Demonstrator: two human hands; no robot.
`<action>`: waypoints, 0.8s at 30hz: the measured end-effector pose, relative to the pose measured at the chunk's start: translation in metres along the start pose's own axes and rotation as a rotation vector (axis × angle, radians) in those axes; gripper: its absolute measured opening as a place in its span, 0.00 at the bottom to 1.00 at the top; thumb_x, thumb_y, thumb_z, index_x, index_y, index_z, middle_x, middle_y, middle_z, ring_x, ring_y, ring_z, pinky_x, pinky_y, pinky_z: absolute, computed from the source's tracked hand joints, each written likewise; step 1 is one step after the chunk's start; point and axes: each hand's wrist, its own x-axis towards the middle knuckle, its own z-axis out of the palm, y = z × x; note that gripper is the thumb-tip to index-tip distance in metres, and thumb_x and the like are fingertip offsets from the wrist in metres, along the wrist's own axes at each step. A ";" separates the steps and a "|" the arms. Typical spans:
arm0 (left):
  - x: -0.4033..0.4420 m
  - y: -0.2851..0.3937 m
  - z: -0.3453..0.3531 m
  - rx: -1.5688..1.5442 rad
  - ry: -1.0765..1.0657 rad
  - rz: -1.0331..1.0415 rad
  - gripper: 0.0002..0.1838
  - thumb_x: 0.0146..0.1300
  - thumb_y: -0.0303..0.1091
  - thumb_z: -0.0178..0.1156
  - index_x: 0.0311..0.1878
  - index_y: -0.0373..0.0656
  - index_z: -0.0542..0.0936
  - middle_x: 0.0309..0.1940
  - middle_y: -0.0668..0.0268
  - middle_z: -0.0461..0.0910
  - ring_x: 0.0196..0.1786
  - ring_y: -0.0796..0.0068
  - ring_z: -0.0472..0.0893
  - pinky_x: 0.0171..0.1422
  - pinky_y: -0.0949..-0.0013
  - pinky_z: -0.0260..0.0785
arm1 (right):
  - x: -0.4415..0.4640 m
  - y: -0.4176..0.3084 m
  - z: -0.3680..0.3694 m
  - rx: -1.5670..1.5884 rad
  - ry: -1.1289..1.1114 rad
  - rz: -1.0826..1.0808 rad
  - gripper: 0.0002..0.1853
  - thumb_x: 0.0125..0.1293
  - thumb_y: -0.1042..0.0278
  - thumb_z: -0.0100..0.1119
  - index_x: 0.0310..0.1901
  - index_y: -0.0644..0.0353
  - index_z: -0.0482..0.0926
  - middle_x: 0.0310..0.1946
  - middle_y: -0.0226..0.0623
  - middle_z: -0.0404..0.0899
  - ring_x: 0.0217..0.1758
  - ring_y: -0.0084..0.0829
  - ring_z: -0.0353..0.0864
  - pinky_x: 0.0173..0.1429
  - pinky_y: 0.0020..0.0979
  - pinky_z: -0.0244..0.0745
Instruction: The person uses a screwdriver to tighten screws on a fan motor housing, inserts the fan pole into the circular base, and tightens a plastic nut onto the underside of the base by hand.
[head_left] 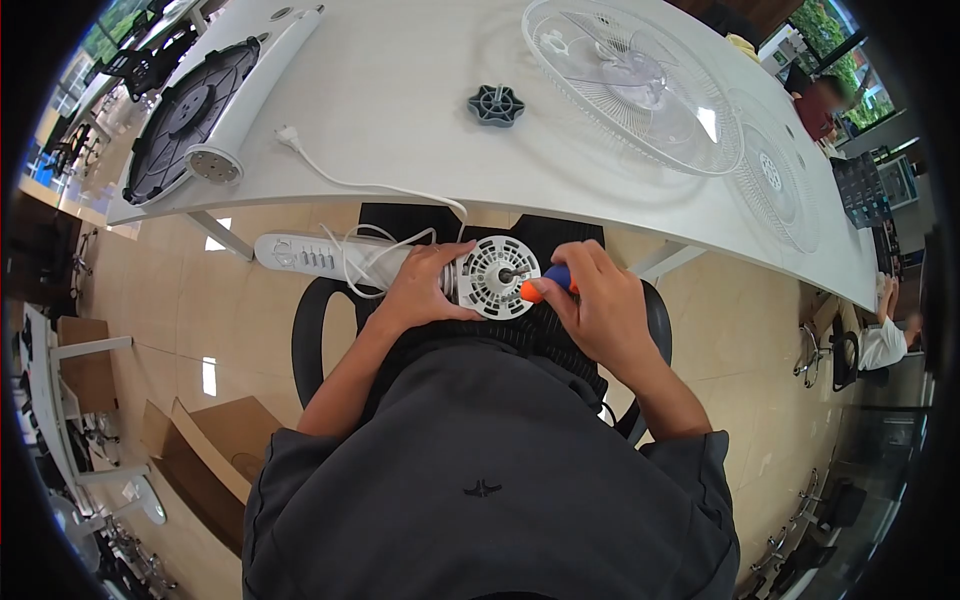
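Observation:
A white fan motor housing (481, 298) with a slotted round face rests in my lap, its shaft side turned up. My left hand (424, 288) grips the housing from its left side, fingers and thumb spread around it. In my right hand (606, 300) is a screwdriver (560, 277) with a blue and orange handle, its tip end toward the centre of the housing. Whether the tip touches a screw I cannot tell. The fan's white control panel (300, 255) with several buttons extends left of the housing, and a white power cord (378, 187) loops over it.
On the white table (400, 110) lie a dark knob (496, 105), a fan grille with clear blades (640, 85), a second grille (772, 172) and a white stand with a black-bottomed base (190, 120). An open cardboard box (205, 440) stands on the floor at left. People sit at far right.

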 end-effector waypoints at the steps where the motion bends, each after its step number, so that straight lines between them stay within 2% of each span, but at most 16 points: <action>1: 0.000 0.001 -0.001 -0.005 -0.017 -0.020 0.54 0.31 0.51 0.85 0.67 0.41 0.78 0.59 0.55 0.83 0.61 0.56 0.81 0.75 0.56 0.62 | 0.004 -0.002 -0.002 0.018 0.021 -0.011 0.19 0.67 0.63 0.69 0.52 0.61 0.73 0.38 0.39 0.76 0.33 0.45 0.82 0.36 0.41 0.78; 2: -0.001 0.000 0.000 -0.004 -0.017 -0.020 0.54 0.31 0.51 0.85 0.67 0.41 0.78 0.59 0.55 0.83 0.61 0.56 0.81 0.75 0.56 0.62 | 0.006 -0.002 -0.005 0.019 0.020 -0.011 0.19 0.67 0.63 0.69 0.52 0.61 0.73 0.38 0.39 0.76 0.33 0.45 0.82 0.36 0.41 0.78; 4: -0.001 -0.002 0.002 -0.004 0.027 0.020 0.54 0.31 0.51 0.85 0.66 0.41 0.78 0.59 0.54 0.83 0.62 0.56 0.81 0.75 0.55 0.62 | 0.006 -0.001 -0.010 0.194 0.033 -0.162 0.20 0.68 0.60 0.68 0.53 0.61 0.72 0.38 0.39 0.76 0.33 0.46 0.82 0.35 0.43 0.77; 5: 0.000 -0.001 0.002 -0.006 0.026 0.022 0.54 0.31 0.51 0.85 0.66 0.41 0.78 0.59 0.54 0.83 0.62 0.56 0.81 0.75 0.55 0.62 | 0.005 -0.001 -0.010 0.192 0.033 -0.160 0.20 0.68 0.60 0.68 0.53 0.61 0.72 0.38 0.39 0.76 0.33 0.46 0.82 0.35 0.43 0.77; 7: -0.001 0.000 0.001 0.020 0.026 0.024 0.54 0.31 0.52 0.86 0.66 0.41 0.78 0.59 0.55 0.83 0.62 0.56 0.81 0.75 0.55 0.63 | 0.003 0.000 -0.007 -0.071 -0.091 0.044 0.21 0.69 0.59 0.67 0.54 0.61 0.71 0.40 0.42 0.77 0.32 0.49 0.82 0.35 0.45 0.77; 11: -0.001 0.000 0.001 0.024 0.017 0.028 0.54 0.31 0.52 0.86 0.67 0.41 0.78 0.59 0.55 0.83 0.62 0.56 0.81 0.75 0.55 0.62 | 0.008 0.003 -0.015 -0.038 -0.085 0.064 0.22 0.69 0.57 0.67 0.55 0.61 0.71 0.40 0.44 0.79 0.33 0.50 0.83 0.34 0.46 0.76; 13: 0.000 0.000 0.000 0.013 0.023 0.027 0.54 0.31 0.52 0.86 0.67 0.42 0.78 0.59 0.55 0.83 0.62 0.56 0.81 0.76 0.55 0.62 | 0.008 0.009 -0.012 0.128 0.002 -0.155 0.21 0.70 0.56 0.66 0.54 0.61 0.71 0.37 0.44 0.80 0.31 0.50 0.83 0.34 0.45 0.76; 14: 0.000 0.000 0.001 0.012 0.022 0.028 0.54 0.31 0.52 0.86 0.67 0.42 0.78 0.59 0.55 0.83 0.62 0.56 0.81 0.76 0.55 0.62 | 0.007 0.007 -0.013 0.126 0.001 -0.153 0.21 0.70 0.56 0.66 0.54 0.61 0.71 0.37 0.44 0.80 0.31 0.50 0.83 0.34 0.45 0.76; 16: -0.001 -0.001 0.002 0.010 0.031 0.030 0.54 0.31 0.52 0.86 0.67 0.43 0.78 0.60 0.56 0.83 0.62 0.57 0.81 0.76 0.54 0.62 | 0.006 -0.002 -0.015 -0.107 -0.224 0.076 0.19 0.70 0.60 0.65 0.53 0.61 0.71 0.37 0.43 0.79 0.33 0.50 0.83 0.35 0.46 0.77; 17: -0.001 -0.002 0.002 0.009 0.030 0.029 0.54 0.31 0.52 0.86 0.67 0.43 0.78 0.60 0.56 0.83 0.62 0.57 0.81 0.76 0.54 0.62 | 0.006 -0.006 -0.017 -0.106 -0.225 0.076 0.19 0.70 0.60 0.65 0.53 0.61 0.71 0.37 0.43 0.79 0.33 0.50 0.83 0.35 0.46 0.77; 19: -0.001 -0.004 0.002 0.020 0.018 0.035 0.54 0.31 0.52 0.86 0.67 0.43 0.78 0.60 0.56 0.83 0.62 0.58 0.81 0.75 0.54 0.62 | 0.007 -0.011 -0.020 0.019 -0.050 0.006 0.18 0.70 0.61 0.65 0.52 0.61 0.71 0.33 0.41 0.76 0.33 0.50 0.82 0.35 0.45 0.77; 20: -0.002 -0.004 0.002 0.021 0.016 0.034 0.54 0.31 0.52 0.86 0.67 0.43 0.78 0.60 0.56 0.83 0.62 0.58 0.81 0.75 0.54 0.62 | 0.007 -0.010 -0.019 0.021 -0.049 0.008 0.18 0.70 0.61 0.65 0.52 0.61 0.71 0.33 0.41 0.76 0.33 0.50 0.82 0.35 0.45 0.77; 22: -0.001 -0.003 0.003 0.003 0.036 0.033 0.54 0.31 0.51 0.86 0.67 0.43 0.78 0.60 0.56 0.83 0.62 0.57 0.81 0.75 0.55 0.62 | 0.007 -0.004 -0.016 0.180 -0.084 -0.135 0.18 0.69 0.62 0.66 0.52 0.62 0.70 0.36 0.42 0.74 0.35 0.50 0.82 0.37 0.45 0.77; 23: -0.001 -0.002 0.003 0.002 0.035 0.035 0.54 0.31 0.51 0.86 0.67 0.43 0.78 0.60 0.56 0.83 0.62 0.57 0.81 0.75 0.55 0.62 | 0.005 -0.003 -0.014 0.178 -0.084 -0.134 0.18 0.69 0.62 0.66 0.52 0.62 0.70 0.36 0.42 0.74 0.35 0.50 0.82 0.37 0.45 0.77; 24: -0.001 -0.002 0.003 0.004 0.036 0.034 0.54 0.30 0.51 0.86 0.67 0.43 0.78 0.60 0.56 0.83 0.62 0.57 0.81 0.75 0.55 0.62 | 0.004 -0.004 -0.012 0.053 -0.140 -0.036 0.19 0.69 0.62 0.66 0.53 0.63 0.70 0.40 0.43 0.74 0.37 0.49 0.82 0.38 0.45 0.78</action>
